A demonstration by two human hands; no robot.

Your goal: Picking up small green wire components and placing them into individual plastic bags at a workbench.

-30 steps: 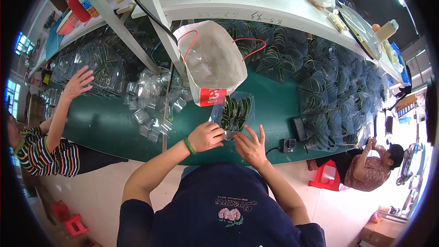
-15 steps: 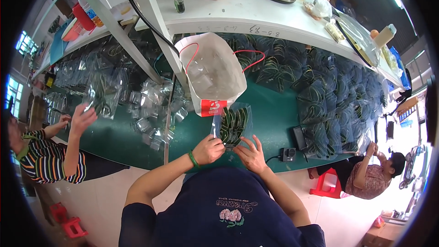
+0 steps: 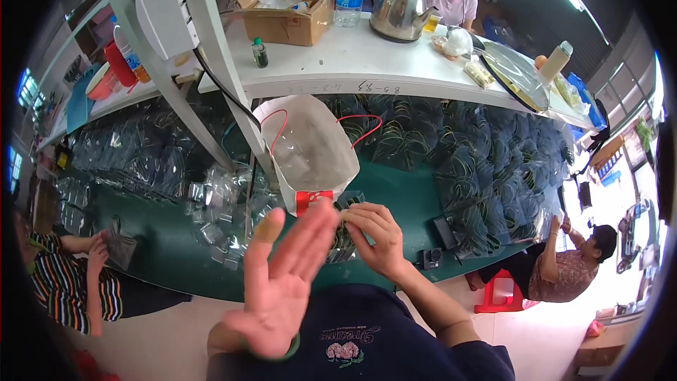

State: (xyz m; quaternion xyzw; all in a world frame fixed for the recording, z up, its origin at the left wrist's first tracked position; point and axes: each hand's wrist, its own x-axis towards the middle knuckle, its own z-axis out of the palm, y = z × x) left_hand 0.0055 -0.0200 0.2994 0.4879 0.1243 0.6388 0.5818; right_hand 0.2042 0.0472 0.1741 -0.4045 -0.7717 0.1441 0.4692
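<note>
My left hand (image 3: 285, 279) is raised close to the camera, palm showing and fingers stretched out, with nothing in it. It hides part of the table and of a clear plastic bag (image 3: 341, 248) that holds dark curved strips with yellowish edges. Over that bag, my right hand (image 3: 379, 236) has its thumb and fingers drawn together at the upper part. Just beyond stands an open white paper bag (image 3: 310, 134) with red cord handles and a red patch, some clear plastic inside it.
Piles of filled clear bags (image 3: 493, 169) cover the green table's right side. Small clear packets (image 3: 215, 215) lie left of centre. A black camera-like device (image 3: 429, 259) sits near the front edge. Above runs a white shelf (image 3: 310, 70) with a kettle (image 3: 398, 10). Co-workers sit at both sides.
My left hand has let go of the clear bag and come up toward the camera, opening out. My view has tilted upward. The co-worker at left has lowered their raised hand.
</note>
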